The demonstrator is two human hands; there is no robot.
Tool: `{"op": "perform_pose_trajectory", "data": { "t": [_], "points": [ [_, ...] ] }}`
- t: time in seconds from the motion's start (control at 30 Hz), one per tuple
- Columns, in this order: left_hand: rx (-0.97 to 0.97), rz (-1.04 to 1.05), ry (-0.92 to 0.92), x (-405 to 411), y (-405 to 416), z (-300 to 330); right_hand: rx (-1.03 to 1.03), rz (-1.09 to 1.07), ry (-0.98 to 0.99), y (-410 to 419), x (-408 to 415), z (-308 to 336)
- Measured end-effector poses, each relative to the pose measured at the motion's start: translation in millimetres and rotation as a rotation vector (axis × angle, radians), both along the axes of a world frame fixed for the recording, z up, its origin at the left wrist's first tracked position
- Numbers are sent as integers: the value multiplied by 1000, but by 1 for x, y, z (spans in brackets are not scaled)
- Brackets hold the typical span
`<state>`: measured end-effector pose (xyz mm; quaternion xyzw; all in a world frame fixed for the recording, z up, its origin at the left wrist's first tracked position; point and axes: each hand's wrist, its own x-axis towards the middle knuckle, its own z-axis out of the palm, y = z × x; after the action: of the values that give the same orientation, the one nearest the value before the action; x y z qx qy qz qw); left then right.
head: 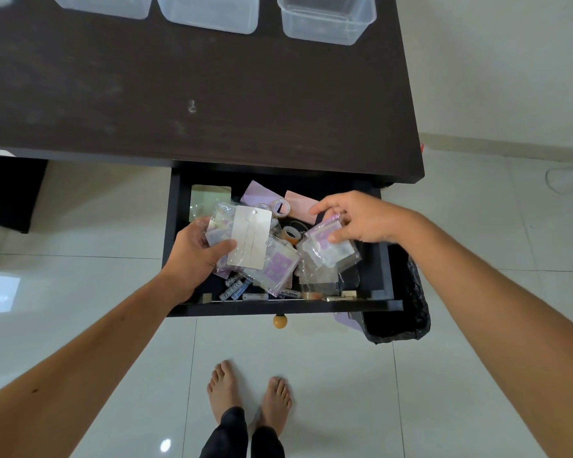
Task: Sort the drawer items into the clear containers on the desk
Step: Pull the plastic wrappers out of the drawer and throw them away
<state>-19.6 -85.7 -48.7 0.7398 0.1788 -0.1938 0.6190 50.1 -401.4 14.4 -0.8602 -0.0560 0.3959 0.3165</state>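
The dark drawer (pixel 386 262) is pulled open below the desk and holds a jumble of small items. My left hand (pixel 196 256) grips a bundle of clear plastic packets topped by a white card (pixel 250 239). My right hand (pixel 361 218) pinches another clear packet with a purple label (pixel 328 249) over the right side of the drawer. Tape rolls (pixel 290 233), batteries (pixel 235 287) and pink paper slips (pixel 300 201) lie loose inside. Three clear containers (pixel 326 19) (pixel 212 11) (pixel 113 4) stand at the desk's far edge.
The dark desk top (pixel 196 94) spreads between the drawer and the containers. A bin lined with a black bag (pixel 401 312) sits on the floor right of the drawer. My bare feet (pixel 250 398) stand on white tiles. The drawer has a round wooden knob (pixel 280 321).
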Motion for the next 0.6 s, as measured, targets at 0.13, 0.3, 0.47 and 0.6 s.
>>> {"op": "perform_pose_trajectory", "data": {
  "t": [0.13,0.3,0.47,0.6],
  "points": [
    [7,-5,2,0,1,0,-253,192,-71,11,-13,-21],
    [11,-8,2,-1,0,3,-252,206,-108,12,-22,-24],
    [9,-10,4,-2,-1,10,-181,158,-123,1,-12,6],
    [5,-5,3,-1,-3,18,53,-12,-75,-8,-3,25]
  ]
}}
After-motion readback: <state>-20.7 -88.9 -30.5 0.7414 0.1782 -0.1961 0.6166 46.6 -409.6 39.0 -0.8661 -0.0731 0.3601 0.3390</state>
